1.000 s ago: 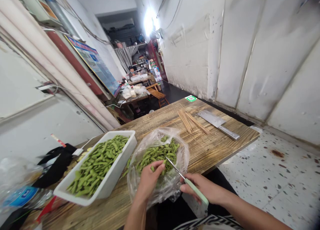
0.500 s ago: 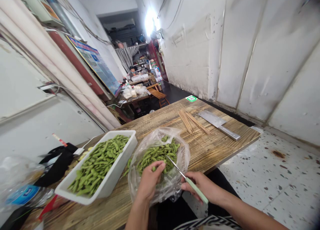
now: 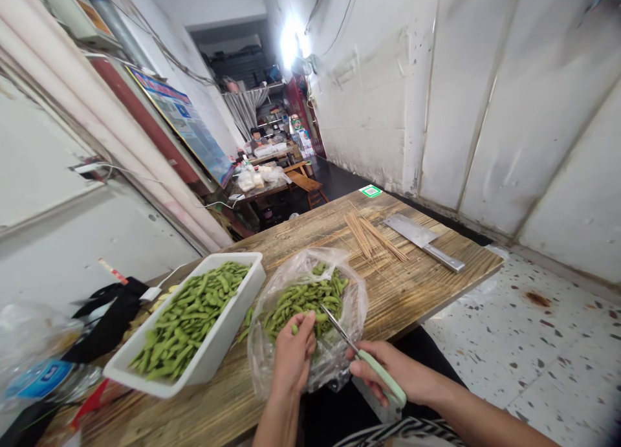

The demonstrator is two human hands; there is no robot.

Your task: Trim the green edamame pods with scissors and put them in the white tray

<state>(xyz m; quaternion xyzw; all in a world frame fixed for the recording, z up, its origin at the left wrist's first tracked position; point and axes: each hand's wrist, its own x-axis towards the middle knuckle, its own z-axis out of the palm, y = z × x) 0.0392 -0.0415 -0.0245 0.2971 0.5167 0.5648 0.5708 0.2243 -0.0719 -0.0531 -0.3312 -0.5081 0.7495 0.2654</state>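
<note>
My left hand (image 3: 297, 343) is closed over the bag, pinching a green edamame pod (image 3: 295, 329) between thumb and fingers. In my right hand (image 3: 388, 369) is a pair of scissors (image 3: 376, 368) with pale green handles, its blades slanting up and left towards the left fingertips. Under both lies a clear plastic bag (image 3: 358, 292), its mouth spread wide around loose edamame pods (image 3: 295, 298). To the left stands a white rectangular tub (image 3: 213, 356) filled with more pods (image 3: 194, 317).
Thin wooden skewers (image 3: 371, 237) and a cleaver (image 3: 422, 239) lie on the wooden table (image 3: 310, 230) to the right. A plastic bottle (image 3: 53, 379), a black bag (image 3: 109, 317) and a white charger (image 3: 151, 293) crowd the left side. A person (image 3: 256, 136) sits far back.
My left hand has shifted slightly to the right and turned. The scissors, still in my right hand, now show their blades parted, and the handles look wider.
</note>
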